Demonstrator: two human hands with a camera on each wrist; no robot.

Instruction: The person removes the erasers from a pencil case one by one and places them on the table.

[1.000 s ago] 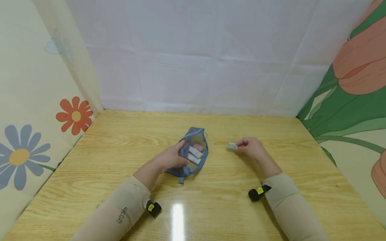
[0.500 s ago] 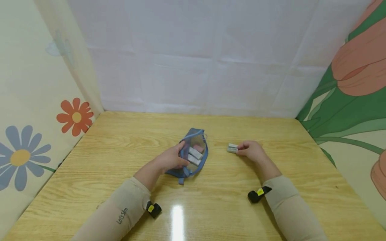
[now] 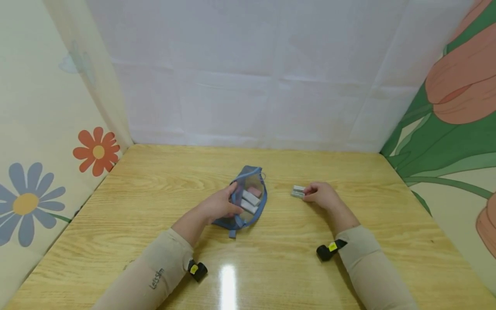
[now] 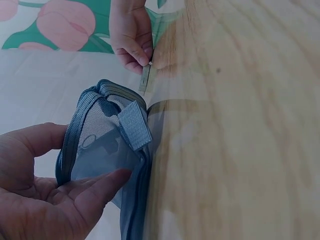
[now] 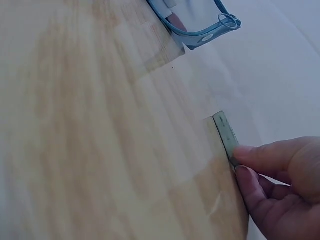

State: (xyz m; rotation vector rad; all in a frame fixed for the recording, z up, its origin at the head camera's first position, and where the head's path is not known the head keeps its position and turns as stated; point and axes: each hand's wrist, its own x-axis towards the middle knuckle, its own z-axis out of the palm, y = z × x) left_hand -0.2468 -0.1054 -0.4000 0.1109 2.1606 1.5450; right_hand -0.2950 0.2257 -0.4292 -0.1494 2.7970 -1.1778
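In the head view, a blue mesh zip pouch [image 3: 252, 212] lies mouth-open on the table. My left hand [image 3: 221, 204] grips its near-left rim, with the thumb and a finger spread along the opening. Inside the pouch show two whitish blocks [image 3: 251, 197] and a pinkish block [image 3: 254, 192]. To the right, my right hand [image 3: 323, 195] pinches the end of small pale grey-green blocks [image 3: 298, 191], two side by side on the table. The right wrist view shows the thumb and a finger at the end of one thin grey-green block [image 5: 226, 134], resting flat.
The wooden table [image 3: 279, 267] reaches back to a white cloth [image 3: 248, 77] behind it. Flower-printed panels [image 3: 97, 150] stand along the left and right sides. Each forearm carries a black wrist camera [image 3: 198, 271] near the table.
My right hand has lowered the small blocks, which now lie flatter and side by side on the table. The left hand stays on the pouch, nearly still.
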